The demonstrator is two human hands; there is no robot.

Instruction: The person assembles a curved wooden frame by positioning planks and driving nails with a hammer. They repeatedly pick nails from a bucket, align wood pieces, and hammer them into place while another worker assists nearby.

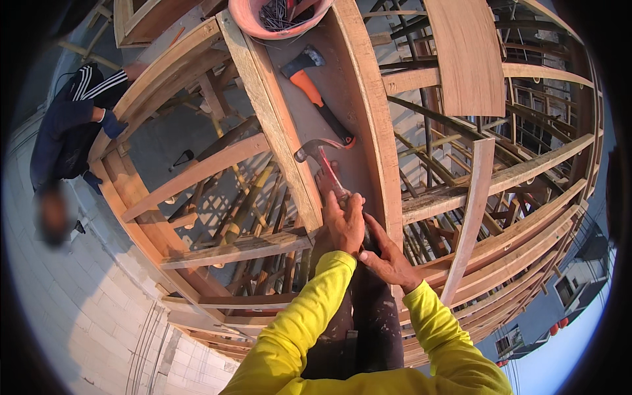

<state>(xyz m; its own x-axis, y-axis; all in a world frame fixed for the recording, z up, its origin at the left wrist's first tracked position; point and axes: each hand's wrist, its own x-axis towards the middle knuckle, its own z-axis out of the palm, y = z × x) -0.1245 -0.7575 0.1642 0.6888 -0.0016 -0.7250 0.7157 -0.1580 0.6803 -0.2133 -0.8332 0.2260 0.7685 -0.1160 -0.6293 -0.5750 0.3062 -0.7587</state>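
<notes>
My left hand (pixel 346 224) is closed around the handle of a claw hammer (pixel 327 166), whose head points away from me and whose shaft is partly red. Just to the right, my right hand (pixel 394 261) is beside the left wrist, its thumb and fingers stretched apart; I see nothing in it. Beyond the hammer, a hatchet (pixel 311 89) with an orange and black handle lies on the bottom board of a wooden channel. At the channel's far end stands a reddish bucket (pixel 240 14) with many dark nails (pixel 280 16) in it.
Wooden beams (pixel 263 105) frame open gaps on both sides, with poles below. A plywood sheet (pixel 466 59) lies across the right-hand beams, near a loose upright board (pixel 469 220). At the left, another person (pixel 72 125) in dark clothes and gloves is beside a block wall (pixel 72 289).
</notes>
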